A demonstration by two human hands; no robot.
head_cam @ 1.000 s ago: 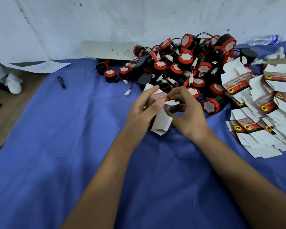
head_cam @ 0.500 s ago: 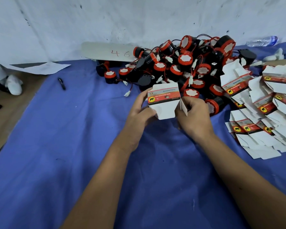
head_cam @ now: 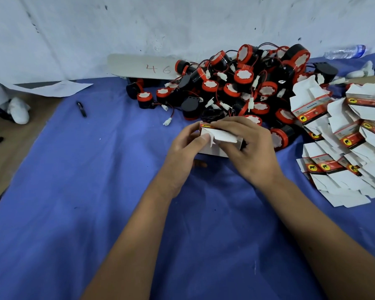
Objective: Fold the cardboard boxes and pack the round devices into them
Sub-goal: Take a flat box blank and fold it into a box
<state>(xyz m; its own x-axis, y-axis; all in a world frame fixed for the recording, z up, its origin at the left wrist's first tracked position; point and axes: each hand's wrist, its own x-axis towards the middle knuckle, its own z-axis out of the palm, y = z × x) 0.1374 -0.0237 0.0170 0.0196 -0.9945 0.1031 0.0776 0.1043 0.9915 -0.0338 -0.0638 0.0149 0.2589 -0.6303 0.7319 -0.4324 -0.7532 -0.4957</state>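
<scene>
Both my hands hold one small white cardboard box (head_cam: 222,138) with a red label strip, just above the blue cloth (head_cam: 95,191). My left hand (head_cam: 185,148) grips its left end, thumb on a white flap. My right hand (head_cam: 249,146) reaches over the top, fingers curled round the far edge and pressing the flap. A heap of round black devices (head_cam: 236,83) with red rims, white faces and wired plugs lies just behind the box. Flat unfolded boxes (head_cam: 342,152) are piled at the right.
A black pen (head_cam: 81,109) lies on the cloth at the left. A white board marked 46 (head_cam: 143,67) leans on the back wall. A plastic bottle (head_cam: 344,51) lies far right. Paper sheet (head_cam: 52,88) and brown tabletop (head_cam: 13,144) are at the left.
The box, held upright with its label facing me half a second ago, is now turned flat and lower, with my right hand moved over its top onto a flap.
</scene>
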